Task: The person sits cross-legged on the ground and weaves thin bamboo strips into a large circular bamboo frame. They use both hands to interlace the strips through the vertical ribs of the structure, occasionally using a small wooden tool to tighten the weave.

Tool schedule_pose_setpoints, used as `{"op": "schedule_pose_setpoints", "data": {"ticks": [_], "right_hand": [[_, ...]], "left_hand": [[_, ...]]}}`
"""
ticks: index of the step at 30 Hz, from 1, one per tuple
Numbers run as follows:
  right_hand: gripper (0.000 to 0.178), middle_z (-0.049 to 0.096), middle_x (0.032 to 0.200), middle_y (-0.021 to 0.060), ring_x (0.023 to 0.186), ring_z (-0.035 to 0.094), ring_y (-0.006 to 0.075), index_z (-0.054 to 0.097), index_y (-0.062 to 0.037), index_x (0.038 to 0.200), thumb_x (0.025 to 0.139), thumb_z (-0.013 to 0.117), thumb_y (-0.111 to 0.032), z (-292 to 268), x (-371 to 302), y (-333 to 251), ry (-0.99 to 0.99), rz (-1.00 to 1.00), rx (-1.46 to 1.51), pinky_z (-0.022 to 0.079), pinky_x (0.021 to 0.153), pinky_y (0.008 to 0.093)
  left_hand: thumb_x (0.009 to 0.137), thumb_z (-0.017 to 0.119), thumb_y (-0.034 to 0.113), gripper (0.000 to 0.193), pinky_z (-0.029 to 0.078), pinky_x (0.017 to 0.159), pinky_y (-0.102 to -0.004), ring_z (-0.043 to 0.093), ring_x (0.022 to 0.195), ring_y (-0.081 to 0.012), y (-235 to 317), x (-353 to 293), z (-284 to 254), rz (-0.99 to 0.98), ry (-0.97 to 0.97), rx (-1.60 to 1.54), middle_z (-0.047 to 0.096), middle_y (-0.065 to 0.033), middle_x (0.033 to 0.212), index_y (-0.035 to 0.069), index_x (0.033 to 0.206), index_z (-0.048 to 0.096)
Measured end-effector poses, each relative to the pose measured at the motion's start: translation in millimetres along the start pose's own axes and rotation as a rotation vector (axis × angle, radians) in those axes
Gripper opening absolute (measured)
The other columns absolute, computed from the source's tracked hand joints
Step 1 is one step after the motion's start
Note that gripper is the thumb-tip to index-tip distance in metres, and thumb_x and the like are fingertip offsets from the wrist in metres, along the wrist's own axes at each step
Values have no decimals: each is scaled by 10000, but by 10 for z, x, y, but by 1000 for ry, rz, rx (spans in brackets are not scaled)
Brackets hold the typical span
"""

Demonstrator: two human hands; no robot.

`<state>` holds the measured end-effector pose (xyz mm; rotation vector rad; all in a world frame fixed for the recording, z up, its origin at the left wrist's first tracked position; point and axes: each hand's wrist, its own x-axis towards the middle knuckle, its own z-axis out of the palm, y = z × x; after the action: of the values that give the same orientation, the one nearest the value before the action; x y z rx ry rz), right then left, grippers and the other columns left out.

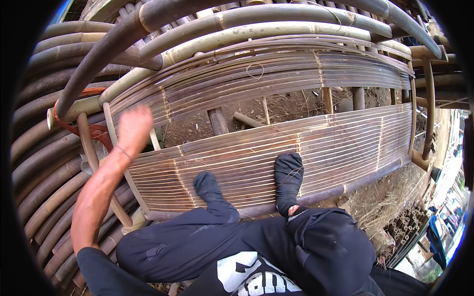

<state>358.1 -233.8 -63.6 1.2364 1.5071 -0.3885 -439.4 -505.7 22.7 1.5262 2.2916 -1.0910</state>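
My left hand [136, 129] is closed and slightly blurred, above the left end of a bamboo bench frame. It is beside the upright end strip [109, 123] where the far slats end. Whatever is in its fingers, if anything, is hidden. The far band of split bamboo slats [286, 69] and the near band [340, 148] run lengthwise, with an open gap between them. Thin crosswise bindings cross both bands. My feet in dark socks [289, 172] press on the near band. Only a dark sleeve [395, 283] shows at the lower right; my right hand is out of sight.
Thick bamboo poles [54, 163] are stacked along the left. A curved bamboo rail [98, 64] arches over the far side. Orange-red cord [101, 133] wraps the left corner. Bare soil [190, 130] shows through the gap; cut bamboo tubes [407, 224] lie at the right.
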Motion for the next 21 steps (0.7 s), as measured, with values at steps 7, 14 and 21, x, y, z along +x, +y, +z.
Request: {"op": "schedule_pose_setpoints", "data": {"ticks": [7, 14, 21], "right_hand": [[291, 642, 1087, 177, 1016, 622, 386, 654, -73, 1094, 833, 684, -198, -1344, -440, -1628, 716, -337, 404, 511, 860, 459], [263, 647, 1082, 146, 983, 641, 347, 668, -67, 1066, 813, 705, -131, -1853, -886, -2287, 824, -630, 527, 532, 822, 419], [252, 650, 1053, 144, 970, 630, 360, 660, -44, 1036, 810, 702, -147, -1844, -765, -2451, 720, -707, 470, 519, 827, 430]], "left_hand": [[773, 652, 35, 322, 528, 803, -356, 609, 942, -275, 1552, 508, -414, 613, 534, -791, 634, -91, 987, 102, 1089, 662], [852, 554, 151, 116, 443, 770, -352, 540, 936, -219, 2300, 753, -272, 559, 586, -852, 533, -49, 955, 117, 923, 639], [855, 642, 244, 202, 509, 845, -454, 643, 941, -292, 1881, 0, -55, 785, -218, -567, 663, -124, 926, 59, 799, 700]]}}
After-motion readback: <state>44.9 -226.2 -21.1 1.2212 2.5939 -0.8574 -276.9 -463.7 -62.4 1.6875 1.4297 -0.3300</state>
